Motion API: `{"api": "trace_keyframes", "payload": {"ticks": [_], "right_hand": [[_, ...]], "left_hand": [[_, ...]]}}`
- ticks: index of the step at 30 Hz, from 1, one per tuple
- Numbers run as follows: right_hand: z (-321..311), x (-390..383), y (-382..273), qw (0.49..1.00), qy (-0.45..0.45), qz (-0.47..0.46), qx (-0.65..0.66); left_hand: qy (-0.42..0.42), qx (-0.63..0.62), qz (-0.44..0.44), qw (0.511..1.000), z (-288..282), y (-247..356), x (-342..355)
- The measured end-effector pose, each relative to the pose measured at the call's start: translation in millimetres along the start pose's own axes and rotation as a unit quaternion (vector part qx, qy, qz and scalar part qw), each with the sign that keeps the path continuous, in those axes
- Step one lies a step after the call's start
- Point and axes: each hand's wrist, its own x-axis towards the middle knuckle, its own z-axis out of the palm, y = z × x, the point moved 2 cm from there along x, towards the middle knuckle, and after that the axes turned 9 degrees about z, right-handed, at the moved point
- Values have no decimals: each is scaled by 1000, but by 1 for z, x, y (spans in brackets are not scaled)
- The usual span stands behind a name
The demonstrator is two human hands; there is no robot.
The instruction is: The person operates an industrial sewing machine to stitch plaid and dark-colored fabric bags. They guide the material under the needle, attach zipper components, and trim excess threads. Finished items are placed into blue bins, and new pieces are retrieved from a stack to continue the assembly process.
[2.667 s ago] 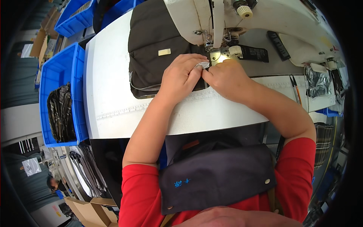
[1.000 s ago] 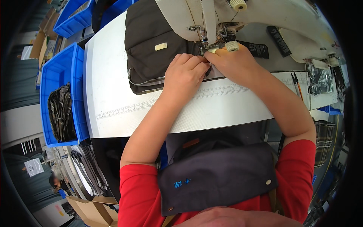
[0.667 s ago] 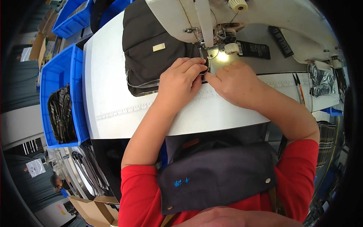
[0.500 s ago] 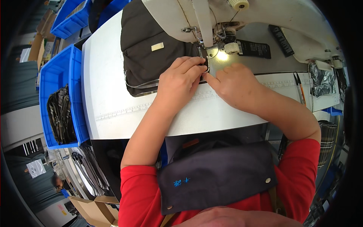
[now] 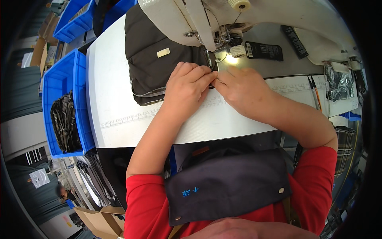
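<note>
A dark brown fabric bag (image 5: 149, 46) with a small pale label and silver zippers lies on the white table (image 5: 111, 99), its right edge by the presser foot of a white sewing machine (image 5: 179, 16). My left hand (image 5: 187, 87) rests on the bag's lower right corner, fingers bent and closed on the zippered edge. Just right of it, my right hand (image 5: 246, 91) is curled, its thumb and forefinger pinching that same edge close to my left thumb. The fingertips of both are partly hidden. The machine's lamp lights the metal plate above my right hand.
A blue bin (image 5: 59, 67) of plaid fabric stands left. Two black packets (image 5: 264, 51), a pen (image 5: 317, 95) and a plastic bag (image 5: 338, 81) lie right. Cardboard boxes (image 5: 95, 221) and hanging fabric are lower left, near another person (image 5: 63, 193).
The bag has shifted left and slightly down. Both hands have moved down from near the presser foot. The pale piece between my fingers in the oldest frame is no longer visible.
</note>
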Motion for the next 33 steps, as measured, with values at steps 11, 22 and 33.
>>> {"api": "trace_keyframes", "payload": {"ticks": [11,22,33], "right_hand": [[3,0,0,997,47,-52,-21],[5,1,0,998,46,-46,-17],[13,16,15,998,50,-11,-28]], "left_hand": [[-2,10,-34,999,-1,-7,6],[-23,33,-57,998,1,-8,0],[-18,39,-66,997,7,-29,8]]}}
